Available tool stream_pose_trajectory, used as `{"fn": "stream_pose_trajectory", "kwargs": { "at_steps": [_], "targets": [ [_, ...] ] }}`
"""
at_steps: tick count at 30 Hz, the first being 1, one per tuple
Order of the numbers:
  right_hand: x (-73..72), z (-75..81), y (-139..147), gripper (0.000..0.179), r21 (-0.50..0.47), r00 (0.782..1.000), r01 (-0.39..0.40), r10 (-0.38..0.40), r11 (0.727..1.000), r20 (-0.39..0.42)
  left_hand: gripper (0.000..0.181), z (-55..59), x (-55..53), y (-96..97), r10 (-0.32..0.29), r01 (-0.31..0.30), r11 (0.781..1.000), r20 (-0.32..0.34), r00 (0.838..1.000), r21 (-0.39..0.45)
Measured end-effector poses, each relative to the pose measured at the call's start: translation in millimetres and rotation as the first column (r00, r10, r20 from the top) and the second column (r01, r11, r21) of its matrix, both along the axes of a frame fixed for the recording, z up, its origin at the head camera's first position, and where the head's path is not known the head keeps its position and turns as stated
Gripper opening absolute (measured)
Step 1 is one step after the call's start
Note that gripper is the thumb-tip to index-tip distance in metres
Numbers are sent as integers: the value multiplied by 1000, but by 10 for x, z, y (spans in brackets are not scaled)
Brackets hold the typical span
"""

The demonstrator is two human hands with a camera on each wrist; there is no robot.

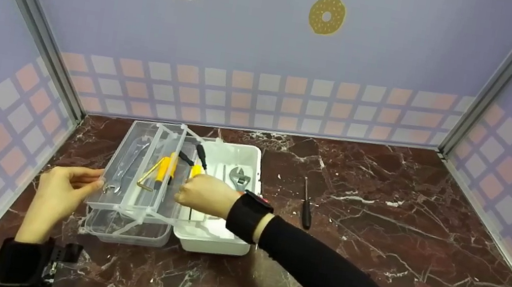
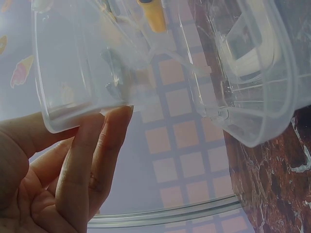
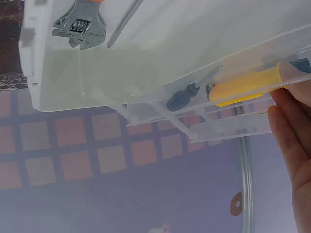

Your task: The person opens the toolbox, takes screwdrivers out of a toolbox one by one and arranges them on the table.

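My left hand [image 1: 66,188] pinches the near left corner of a clear upper tray [image 2: 63,107], thumb on one side and fingers on the other. My right hand [image 1: 206,195] grips the right edge of the clear trays, its fingers [image 3: 286,131] outside the wall and its thumb beside a yellow handle [image 3: 248,87]. The trays stand folded out leftward from a white toolbox base [image 1: 214,247]. In the upper tray lie a wrench [image 1: 132,162] and a brass-coloured hex key [image 1: 148,178]. An adjustable wrench [image 3: 82,24] lies in the white base. My right hand hides part of the base.
A clear lid [image 1: 128,234] rests on the marble-patterned table beneath the trays. To the right of the box lies a black-handled screwdriver [image 1: 306,213]. Patterned walls [image 1: 272,38] with metal corner posts enclose the table at the back and sides.
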State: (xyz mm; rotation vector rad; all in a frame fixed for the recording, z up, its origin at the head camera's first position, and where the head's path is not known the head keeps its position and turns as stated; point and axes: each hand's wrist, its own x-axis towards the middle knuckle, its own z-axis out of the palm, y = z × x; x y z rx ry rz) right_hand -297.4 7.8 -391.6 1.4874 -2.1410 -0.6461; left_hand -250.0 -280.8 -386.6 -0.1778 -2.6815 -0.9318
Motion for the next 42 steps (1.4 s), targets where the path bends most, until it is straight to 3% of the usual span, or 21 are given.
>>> {"fn": "stream_pose_trajectory", "kwargs": {
  "at_steps": [8,18,23,25,32,35,39,42],
  "targets": [
    [10,106,82,15,-39,1000,-30,30,999,0,32,-11,12,-16,4,-4,1000,14,1000,1],
    [-13,251,233,12,-156,990,-9,31,988,140,31,-14,16,-19,2,-2,1000,-13,1000,-14],
    [-49,321,322,12,-275,965,22,52,961,259,31,-20,16,-23,0,0,1000,-19,1000,-11],
    [-67,345,374,9,-348,940,49,74,936,332,31,-21,12,-21,-1,1,1000,-15,1000,-3],
    [-121,375,596,9,-565,822,228,153,793,548,32,-18,3,-12,4,-4,1000,-3,1000,9],
    [-136,370,692,10,-649,780,329,190,686,597,32,-13,1,-9,3,-3,1000,-2,1000,12],
    [-152,359,831,13,-718,718,476,246,509,651,31,-7,2,-4,7,-7,1000,6,1000,14],
    [-164,353,938,16,-727,693,546,262,417,671,31,-6,4,-2,12,-12,1000,8,1000,14]
  ]
}}
